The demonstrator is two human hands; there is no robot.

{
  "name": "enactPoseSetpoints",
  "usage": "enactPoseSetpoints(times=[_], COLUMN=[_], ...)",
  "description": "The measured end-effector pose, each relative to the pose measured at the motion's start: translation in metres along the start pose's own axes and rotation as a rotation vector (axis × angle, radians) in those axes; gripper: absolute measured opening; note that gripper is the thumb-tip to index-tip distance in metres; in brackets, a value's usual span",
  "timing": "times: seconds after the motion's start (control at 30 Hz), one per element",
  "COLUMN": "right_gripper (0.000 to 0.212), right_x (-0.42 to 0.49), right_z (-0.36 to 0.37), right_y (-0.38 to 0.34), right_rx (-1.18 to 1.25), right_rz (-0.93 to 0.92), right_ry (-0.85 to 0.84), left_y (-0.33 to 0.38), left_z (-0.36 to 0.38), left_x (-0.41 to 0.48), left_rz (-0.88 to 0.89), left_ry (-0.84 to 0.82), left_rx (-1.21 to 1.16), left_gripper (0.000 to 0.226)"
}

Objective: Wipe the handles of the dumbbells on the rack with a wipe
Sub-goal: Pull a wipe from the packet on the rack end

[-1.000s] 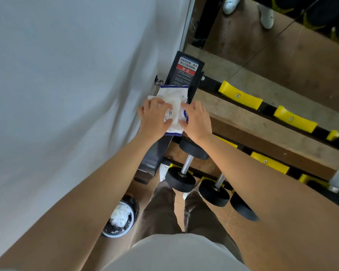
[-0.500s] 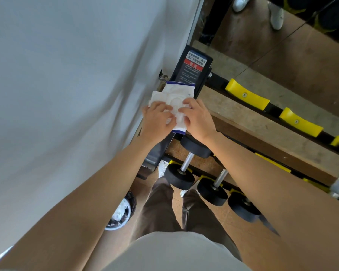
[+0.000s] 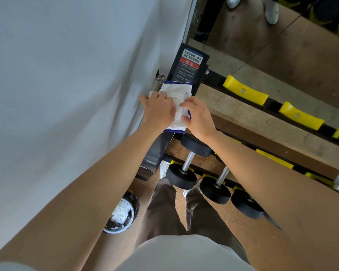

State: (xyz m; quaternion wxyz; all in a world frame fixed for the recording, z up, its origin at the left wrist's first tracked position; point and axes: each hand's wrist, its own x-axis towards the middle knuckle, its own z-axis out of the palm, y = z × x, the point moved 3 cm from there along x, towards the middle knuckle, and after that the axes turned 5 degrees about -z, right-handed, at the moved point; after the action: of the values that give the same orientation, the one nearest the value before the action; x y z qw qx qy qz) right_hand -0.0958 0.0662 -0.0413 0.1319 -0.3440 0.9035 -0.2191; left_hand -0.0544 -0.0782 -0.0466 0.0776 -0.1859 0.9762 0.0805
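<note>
A white and blue wipes pack (image 3: 178, 94) lies on top of the black end post of the dumbbell rack (image 3: 190, 65). My left hand (image 3: 158, 110) holds the pack's left side with fingers curled over it. My right hand (image 3: 198, 116) pinches at the pack's right side with thumb and fingertips. A white corner sticks out past my left fingers; I cannot tell if it is a wipe. Below on the lower tier sit black dumbbells with steel handles: the leftmost dumbbell (image 3: 187, 160), a second dumbbell (image 3: 222, 176), and a third dumbbell (image 3: 247, 206) partly behind my right forearm.
A white wall (image 3: 67, 85) stands close on the left. A round bin (image 3: 121, 216) with crumpled white wipes sits on the floor by my left leg. Yellow cradles (image 3: 245, 92) line the upper tier. A mirror (image 3: 272, 36) rises behind the rack.
Both hands have stayed on the wipes pack, their fingers shifting slightly on its top. The view has moved a little.
</note>
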Motion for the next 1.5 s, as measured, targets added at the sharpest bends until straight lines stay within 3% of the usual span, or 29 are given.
enactPoseSetpoints(times=[0.2, 0.4, 0.57, 0.7, 0.8, 1.07, 1.3, 1.5], right_gripper=[0.028, 0.029, 0.023, 0.020, 0.017, 0.018, 0.022, 0.025], right_x=[0.009, 0.012, 0.011, 0.016, 0.019, 0.020, 0.022, 0.022], right_z=[0.001, 0.002, 0.008, 0.014, 0.013, 0.012, 0.014, 0.015], right_y=[-0.003, -0.006, -0.009, -0.010, -0.011, -0.010, -0.013, -0.013], right_rx=[0.012, 0.008, 0.025, 0.032, 0.025, 0.050, 0.048, 0.032], right_rz=[0.056, 0.098, 0.103, 0.147, 0.160, 0.180, 0.210, 0.238], right_ry=[0.023, 0.027, 0.056, 0.079, 0.076, 0.074, 0.114, 0.132], left_y=[0.003, -0.011, -0.023, -0.029, -0.027, -0.014, -0.019, -0.028], left_z=[0.006, 0.011, 0.011, 0.007, 0.004, 0.001, 0.004, 0.000], left_x=[-0.008, -0.005, -0.009, -0.015, -0.017, -0.012, -0.015, -0.021], left_rz=[0.135, 0.145, 0.149, 0.099, 0.074, 0.019, -0.150, -0.423], left_ry=[0.005, -0.008, -0.005, 0.088, 0.092, 0.048, -0.104, -0.241], left_rx=[0.149, -0.164, -0.329, -0.425, -0.410, -0.348, -0.672, -1.205], left_gripper=[0.022, 0.029, 0.018, 0.014, 0.022, 0.017, 0.013, 0.010])
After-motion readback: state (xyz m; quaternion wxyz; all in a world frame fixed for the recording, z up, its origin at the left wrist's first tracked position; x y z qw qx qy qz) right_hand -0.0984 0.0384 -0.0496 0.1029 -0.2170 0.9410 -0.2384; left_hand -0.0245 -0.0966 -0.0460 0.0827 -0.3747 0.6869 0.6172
